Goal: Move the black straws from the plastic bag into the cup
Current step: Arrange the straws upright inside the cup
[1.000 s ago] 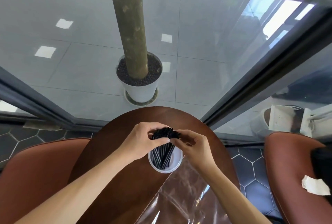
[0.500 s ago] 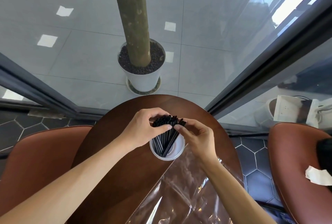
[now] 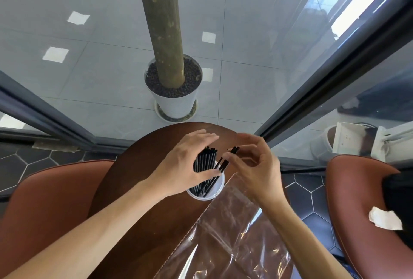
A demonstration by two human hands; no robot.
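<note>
A bundle of black straws (image 3: 205,162) stands in a white cup (image 3: 218,190) on the round brown table (image 3: 143,200). My left hand (image 3: 185,162) cups the left side of the bundle, thumb under it and fingers stretched flat over the tops. My right hand (image 3: 254,164) is just right of the cup, its thumb and forefinger pinching a few straws that lean away from the bundle. The clear plastic bag (image 3: 228,240) lies flat on the table below the cup, with no straws visible in it.
A white plant pot (image 3: 176,104) with a thick trunk stands beyond the glass wall, past the table's far edge. Brown leather chairs sit at the left (image 3: 44,200) and right (image 3: 362,200); the right one holds a crumpled white paper (image 3: 384,219).
My left hand's fingers have spread from a pinch on the straw tops to a flat cupping hold. My right hand has drawn a few straws out to the right of the bundle.
</note>
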